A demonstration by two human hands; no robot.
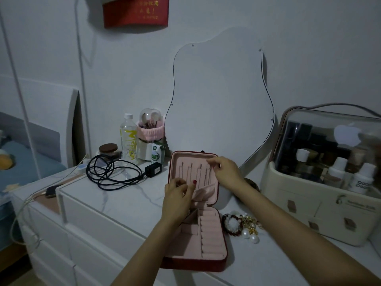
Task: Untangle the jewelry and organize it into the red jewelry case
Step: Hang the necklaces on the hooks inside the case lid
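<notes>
The red jewelry case [214, 263] lies open on the white dresser, with a pink lining, ring rolls in its base and an upright lid. Several thin necklace chains [199, 172] hang in the lid. My left hand [178, 196] pinches the pink pocket flap [206, 193] at the lid's bottom. My right hand [224, 172] is at the lid's upper right with its fingertips pinched together at the top of a chain. A tangled pile of jewelry [242, 225], with dark red beads, gold pieces and pearls, lies right of the case.
A wavy mirror [222, 96] leans on the wall behind the case. A cosmetics organizer [321, 182] stands at the right. A black cable and adapter [115, 172], a bottle [128, 137], a jar and a brush holder [150, 133] occupy the back left. A phone [50, 191] lies at the dresser's left edge.
</notes>
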